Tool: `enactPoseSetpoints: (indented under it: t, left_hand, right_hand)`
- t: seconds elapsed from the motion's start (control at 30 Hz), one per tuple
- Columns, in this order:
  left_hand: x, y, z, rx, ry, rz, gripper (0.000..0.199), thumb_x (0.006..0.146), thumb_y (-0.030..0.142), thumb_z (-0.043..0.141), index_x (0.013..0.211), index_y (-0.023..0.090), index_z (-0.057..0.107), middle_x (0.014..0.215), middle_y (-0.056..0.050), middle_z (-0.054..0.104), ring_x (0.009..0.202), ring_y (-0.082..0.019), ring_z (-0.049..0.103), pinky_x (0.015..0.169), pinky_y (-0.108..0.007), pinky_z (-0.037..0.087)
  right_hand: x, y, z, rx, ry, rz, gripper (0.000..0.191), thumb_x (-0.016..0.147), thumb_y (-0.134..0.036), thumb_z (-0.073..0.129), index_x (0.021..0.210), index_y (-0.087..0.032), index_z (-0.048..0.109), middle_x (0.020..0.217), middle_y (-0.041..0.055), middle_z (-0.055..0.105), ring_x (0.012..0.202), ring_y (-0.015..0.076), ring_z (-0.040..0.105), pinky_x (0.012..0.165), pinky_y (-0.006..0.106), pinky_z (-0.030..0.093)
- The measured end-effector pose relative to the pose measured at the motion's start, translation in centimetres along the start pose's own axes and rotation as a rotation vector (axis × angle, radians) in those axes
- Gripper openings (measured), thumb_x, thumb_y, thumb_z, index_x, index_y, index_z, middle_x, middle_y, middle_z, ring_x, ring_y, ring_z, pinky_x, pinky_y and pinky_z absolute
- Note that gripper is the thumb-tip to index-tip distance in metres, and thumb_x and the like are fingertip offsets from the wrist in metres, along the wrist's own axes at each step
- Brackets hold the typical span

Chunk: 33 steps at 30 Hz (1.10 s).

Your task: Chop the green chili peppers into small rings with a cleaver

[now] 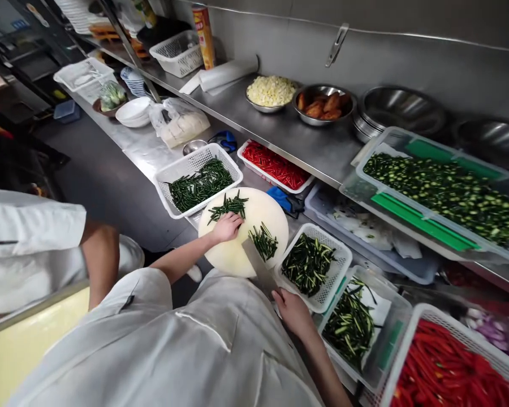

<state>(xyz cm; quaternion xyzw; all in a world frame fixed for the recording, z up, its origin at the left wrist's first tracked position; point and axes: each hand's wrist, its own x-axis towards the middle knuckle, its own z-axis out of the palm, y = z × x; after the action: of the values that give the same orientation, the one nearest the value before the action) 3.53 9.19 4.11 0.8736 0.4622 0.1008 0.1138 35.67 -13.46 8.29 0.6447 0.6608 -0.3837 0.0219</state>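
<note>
A round white cutting board (220,263) bears two small heaps of green strips. My left hand (228,226) is closed at the near edge of the upper-left heap (233,207); whether its fingers hold any strips is too small to tell. With my right hand (292,310) I grip the handle of a wide cleaver (258,268). Its blade points away from me and lies over the board's near right part, beside the cut strips (263,242). A white basket of whole green pieces (201,183) stands beyond the board, and a basket of cut green pieces (309,264) on its right.
Red strips fill a tray (275,164) under the steel shelf (288,138). To the right are a clear bin (401,308), a basket of red peppers (449,367) and, higher up, a bin of chopped greens (445,192). A person in white (29,243) stands at the left.
</note>
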Motion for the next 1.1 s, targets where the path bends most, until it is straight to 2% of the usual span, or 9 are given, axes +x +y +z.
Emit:
enactPoseSetpoints:
  t: [0.1, 0.23, 0.33, 0.47, 0.57, 0.8, 0.87, 0.97, 1.1]
  left_hand:
    - [-0.2, -1.1, -0.5, 0.0, -0.055, 0.124, 0.039, 0.092, 0.016, 0.061, 0.127, 0.024, 0.074, 0.129, -0.013, 0.071, 0.122, -0.032, 0.057, 0.104, -0.05, 0.045]
    - [-2.4, -1.5, 0.0, -0.079, -0.1, 0.345, 0.03, 0.101, 0.024, 0.054, 0.121, 0.025, 0.076, 0.122, -0.013, 0.072, 0.118, -0.03, 0.062, 0.105, -0.047, 0.049]
    - [-4.4, -0.2, 1.5, -0.236, -0.085, 0.462, 0.032, 0.105, 0.026, 0.05, 0.127, 0.022, 0.074, 0.124, -0.014, 0.071, 0.119, -0.026, 0.065, 0.107, -0.042, 0.054]
    - [-6.4, 3.0, 4.0, -0.356, 0.051, 0.411, 0.032, 0.11, 0.028, 0.048, 0.131, 0.017, 0.071, 0.126, -0.015, 0.072, 0.12, -0.023, 0.067, 0.108, -0.039, 0.058]
    - [-6.8, 4.5, 5.1, -0.391, 0.05, 0.426, 0.03, 0.111, 0.029, 0.048, 0.125, 0.018, 0.072, 0.123, -0.013, 0.074, 0.119, -0.022, 0.068, 0.11, -0.04, 0.058]
    - [-6.5, 4.3, 5.6, -0.436, -0.012, 0.387, 0.033, 0.112, 0.03, 0.046, 0.126, 0.019, 0.073, 0.129, -0.014, 0.073, 0.124, -0.022, 0.067, 0.113, -0.042, 0.056]
    - [-6.5, 4.2, 5.7, -0.445, -0.04, 0.373, 0.034, 0.112, 0.031, 0.046, 0.127, 0.019, 0.073, 0.13, -0.014, 0.073, 0.126, -0.023, 0.066, 0.114, -0.043, 0.056]
    - [-6.4, 4.4, 5.5, -0.44, -0.058, 0.362, 0.034, 0.112, 0.032, 0.045, 0.125, 0.019, 0.074, 0.13, -0.014, 0.072, 0.124, -0.023, 0.067, 0.114, -0.043, 0.055]
    - [-5.7, 4.4, 4.3, -0.387, -0.087, 0.41, 0.031, 0.112, 0.031, 0.047, 0.125, 0.021, 0.073, 0.127, -0.012, 0.072, 0.121, -0.022, 0.066, 0.11, -0.04, 0.055]
  right_hand:
    - [0.0, -0.2, -0.2, -0.039, -0.097, 0.008, 0.04, 0.113, -0.043, 0.043, 0.1, -0.023, 0.075, 0.103, 0.0097, 0.08, 0.1, 0.0258, 0.074, 0.078, 0.029, 0.043]
    - [1.1, -1.3, -0.3, -0.04, -0.045, 0.079, 0.042, 0.114, -0.041, 0.04, 0.107, -0.019, 0.075, 0.111, 0.0133, 0.08, 0.107, 0.026, 0.073, 0.085, 0.029, 0.044]
    - [1.7, -2.6, -0.1, -0.044, -0.024, 0.106, 0.042, 0.115, -0.04, 0.038, 0.11, -0.018, 0.074, 0.115, 0.0144, 0.079, 0.11, 0.0256, 0.072, 0.087, 0.029, 0.044]
    - [2.0, -4.5, 0.1, -0.05, -0.057, 0.129, 0.042, 0.116, -0.04, 0.038, 0.112, -0.018, 0.073, 0.115, 0.0142, 0.079, 0.107, 0.0252, 0.072, 0.087, 0.029, 0.043]
    - [1.4, -5.3, -0.2, -0.07, -0.083, 0.147, 0.042, 0.116, -0.04, 0.037, 0.113, -0.018, 0.073, 0.114, 0.0141, 0.079, 0.106, 0.0252, 0.072, 0.086, 0.03, 0.043]
    - [-1.2, -4.5, -0.5, -0.036, -0.057, 0.159, 0.039, 0.113, -0.04, 0.042, 0.111, -0.019, 0.074, 0.107, 0.014, 0.079, 0.103, 0.0275, 0.072, 0.084, 0.031, 0.044]
    - [-0.3, -4.8, 0.1, -0.002, -0.038, 0.164, 0.036, 0.112, -0.038, 0.045, 0.114, -0.018, 0.075, 0.108, 0.0147, 0.08, 0.105, 0.0278, 0.072, 0.085, 0.031, 0.045]
    - [2.8, -6.2, 0.7, 0.048, 0.024, 0.183, 0.038, 0.112, -0.036, 0.044, 0.119, -0.015, 0.075, 0.115, 0.0159, 0.079, 0.109, 0.027, 0.071, 0.087, 0.03, 0.045]
    - [5.6, -7.4, 0.8, 0.173, 0.107, 0.162, 0.045, 0.115, -0.041, 0.037, 0.119, -0.016, 0.075, 0.115, 0.014, 0.079, 0.107, 0.0246, 0.071, 0.084, 0.028, 0.043]
